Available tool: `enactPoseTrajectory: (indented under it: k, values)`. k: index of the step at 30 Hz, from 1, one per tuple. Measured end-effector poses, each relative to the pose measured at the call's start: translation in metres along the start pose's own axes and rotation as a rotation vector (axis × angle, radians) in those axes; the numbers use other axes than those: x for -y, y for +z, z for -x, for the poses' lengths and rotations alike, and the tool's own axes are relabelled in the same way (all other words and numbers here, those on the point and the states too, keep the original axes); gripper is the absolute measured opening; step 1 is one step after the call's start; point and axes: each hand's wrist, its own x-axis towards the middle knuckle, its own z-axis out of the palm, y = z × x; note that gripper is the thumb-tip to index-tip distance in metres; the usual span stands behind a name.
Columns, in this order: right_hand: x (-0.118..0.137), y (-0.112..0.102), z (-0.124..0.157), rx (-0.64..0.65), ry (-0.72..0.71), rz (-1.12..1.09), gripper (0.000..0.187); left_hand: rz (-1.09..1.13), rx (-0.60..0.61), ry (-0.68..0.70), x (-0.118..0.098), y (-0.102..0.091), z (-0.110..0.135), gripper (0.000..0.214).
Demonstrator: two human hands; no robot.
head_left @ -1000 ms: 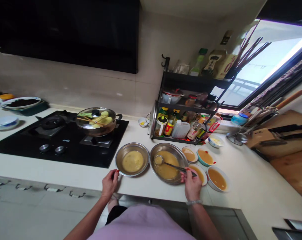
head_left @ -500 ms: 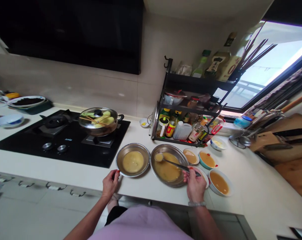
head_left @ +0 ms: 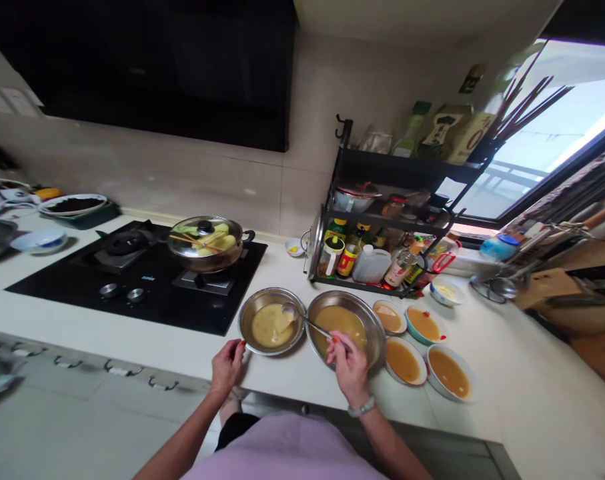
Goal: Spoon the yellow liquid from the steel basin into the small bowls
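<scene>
Two steel bowls stand side by side on the white counter in front of me. The left steel bowl (head_left: 255, 310) holds a pale yellow mix, and my left hand (head_left: 227, 366) pinches its near rim. The right steel bowl (head_left: 373, 322) holds brownish-yellow liquid. My right hand (head_left: 349, 363) is closed on the handle of a metal ladle (head_left: 307, 320), whose scoop hangs over the right side of the left bowl. Right of the big bowl sit several small bowls of the same liquid, among them a white one (head_left: 405, 361) and a teal one (head_left: 424, 323).
A black gas hob (head_left: 132, 283) lies to the left, with a lidded pot (head_left: 208, 243) holding yellow pieces and chopsticks. A black rack (head_left: 382, 220) of bottles and jars stands behind the bowls. Plates and a bowl (head_left: 39, 239) sit far left; a window is at right.
My right hand has swung the ladle left, from the right steel bowl to over the left one. The left hand has stayed on the left bowl's rim. The view shifted slightly.
</scene>
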Motion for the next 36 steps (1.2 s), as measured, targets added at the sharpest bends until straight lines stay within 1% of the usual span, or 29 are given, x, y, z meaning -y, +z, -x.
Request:
enactPoseTrajectory:
  k: [2,3,4,6,8,10,13,15,17,19,21,23,27,32,36]
  values:
    - [0.003,-0.005,0.004,0.103,-0.159,0.078,0.023,0.002,-0.004,0.0,0.001,0.0,0.0,0.034]
    - [0.005,-0.01,0.004,0.124,-0.216,0.109,0.023,0.002,-0.005,0.002,0.001,0.001,0.0,0.034]
    - [0.006,-0.016,0.004,0.122,-0.251,0.136,0.024,-0.001,-0.007,0.004,0.001,0.001,-0.001,0.034]
    - [0.005,-0.031,0.001,0.053,-0.258,0.192,0.024,-0.012,-0.014,0.007,0.002,0.001,-0.001,0.033]
    - [0.001,-0.046,-0.001,-0.062,-0.206,0.263,0.023,-0.024,-0.019,0.006,0.002,0.001,-0.001,0.033]
    - [-0.005,-0.06,-0.001,-0.166,-0.119,0.328,0.024,-0.025,-0.011,0.004,0.003,0.0,-0.001,0.032]
    - [-0.017,-0.074,0.007,-0.239,0.018,0.337,0.032,-0.017,0.008,0.005,0.004,0.0,-0.001,0.033]
    - [-0.023,-0.078,0.013,-0.253,0.112,0.272,0.037,-0.022,0.011,0.009,0.004,0.0,-0.001,0.033]
    - [-0.028,-0.079,0.018,-0.298,0.218,0.171,0.039,-0.029,0.011,0.009,0.005,0.0,-0.001,0.032]
    - [-0.03,-0.079,0.018,-0.389,0.327,0.065,0.038,-0.024,0.014,0.001,0.006,0.0,-0.001,0.032]
    - [-0.03,-0.08,0.015,-0.482,0.406,-0.022,0.035,-0.012,0.018,-0.007,0.007,0.001,-0.002,0.033]
    - [-0.027,-0.082,0.01,-0.534,0.439,-0.078,0.033,-0.006,0.022,-0.008,0.008,0.001,-0.002,0.033]
    - [-0.022,-0.086,0.005,-0.565,0.442,-0.094,0.028,-0.011,0.024,-0.001,0.007,0.001,-0.002,0.033]
    - [-0.02,-0.088,0.001,-0.578,0.443,-0.088,0.027,-0.001,0.009,0.008,0.003,0.0,-0.001,0.032]
    - [-0.014,-0.085,-0.005,-0.562,0.427,-0.125,0.028,0.005,0.0,0.01,0.001,-0.001,-0.001,0.032]
